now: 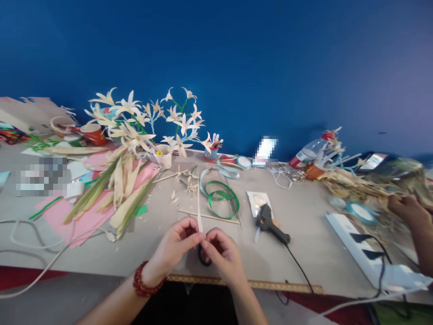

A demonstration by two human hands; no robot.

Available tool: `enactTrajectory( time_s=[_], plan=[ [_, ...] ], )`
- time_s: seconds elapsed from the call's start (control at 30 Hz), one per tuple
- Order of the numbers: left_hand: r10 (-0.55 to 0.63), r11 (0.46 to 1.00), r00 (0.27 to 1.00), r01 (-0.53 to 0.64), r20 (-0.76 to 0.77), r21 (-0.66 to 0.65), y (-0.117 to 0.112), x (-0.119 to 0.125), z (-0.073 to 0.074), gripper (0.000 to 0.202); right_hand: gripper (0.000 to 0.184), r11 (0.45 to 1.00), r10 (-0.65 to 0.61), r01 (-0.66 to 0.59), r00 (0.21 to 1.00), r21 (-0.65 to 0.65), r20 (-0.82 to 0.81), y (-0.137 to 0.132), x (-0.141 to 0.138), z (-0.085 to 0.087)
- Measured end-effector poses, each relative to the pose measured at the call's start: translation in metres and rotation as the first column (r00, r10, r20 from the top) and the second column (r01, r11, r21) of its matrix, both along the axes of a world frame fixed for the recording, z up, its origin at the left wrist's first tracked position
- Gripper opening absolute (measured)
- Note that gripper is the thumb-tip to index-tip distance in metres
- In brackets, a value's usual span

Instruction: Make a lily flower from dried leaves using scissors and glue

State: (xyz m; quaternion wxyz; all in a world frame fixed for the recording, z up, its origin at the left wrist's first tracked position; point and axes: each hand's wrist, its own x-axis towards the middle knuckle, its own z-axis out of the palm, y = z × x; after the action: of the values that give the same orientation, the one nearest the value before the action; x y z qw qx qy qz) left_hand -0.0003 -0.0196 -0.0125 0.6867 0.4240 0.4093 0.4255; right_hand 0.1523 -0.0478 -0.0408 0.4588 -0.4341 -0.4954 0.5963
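Note:
Fingertips of my left hand (pixel 181 240) and my right hand (pixel 221 253) meet near the table's front edge, pinching the lower end of a pale pointed strip (pixel 200 222), petal-like in shape. A thin pale line runs upward from it; whether it is joined on, I cannot tell. Between the hands, partly hidden, shows a black loop (pixel 203 257) like a scissors handle; whether it is held or lying there is unclear. Just beyond lie a thin stick (pixel 209 216), a green ribbon coil (pixel 237 207) and small pale flowers (pixel 191 185).
A black glue gun (pixel 275 228) lies on the right, its cord running off the front edge. Husk leaves (pixel 126 185) cover pink paper on the left, before husk flowers (pixel 184 124) in cups. A white power strip (pixel 352 248) and another person's hand (pixel 407 210) are far right.

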Motion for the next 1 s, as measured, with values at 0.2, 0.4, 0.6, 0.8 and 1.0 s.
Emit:
enactTrajectory(
  time_s=[0.2, 0.4, 0.6, 0.8, 1.0],
  plan=[
    [-0.021, 0.995, 0.995, 0.03, -0.103, 0.092, -0.002, 0.001, 0.005, 0.019, 0.026, 0.998, 0.017, -0.019, 1.0, 0.061, 0.024, 0.002, 0.004, 0.003],
    [-0.087, 0.949, 0.934, 0.184, -0.347, 0.258, -0.007, 0.002, 0.006, 0.016, 0.02, 0.985, -0.11, 0.102, 0.993, 0.136, 0.049, 0.01, 0.009, 0.019],
    [-0.116, 0.919, 0.906, 0.254, -0.407, 0.303, -0.013, 0.0, 0.003, 0.014, 0.023, 0.967, -0.245, 0.251, 0.964, 0.042, -0.101, 0.007, 0.004, 0.009],
    [0.093, 0.983, 0.922, -0.024, -0.377, 0.185, 0.0, -0.031, -0.005, 0.017, 0.02, 0.951, -0.253, 0.178, 0.918, 0.254, 0.306, 0.009, 0.022, -0.001],
    [0.244, 0.941, 0.904, -0.135, -0.35, 0.309, 0.013, -0.041, 0.001, 0.012, 0.023, 0.897, -0.322, -0.125, 0.476, 0.425, 0.818, 0.03, 0.026, -0.004]
  ],
)
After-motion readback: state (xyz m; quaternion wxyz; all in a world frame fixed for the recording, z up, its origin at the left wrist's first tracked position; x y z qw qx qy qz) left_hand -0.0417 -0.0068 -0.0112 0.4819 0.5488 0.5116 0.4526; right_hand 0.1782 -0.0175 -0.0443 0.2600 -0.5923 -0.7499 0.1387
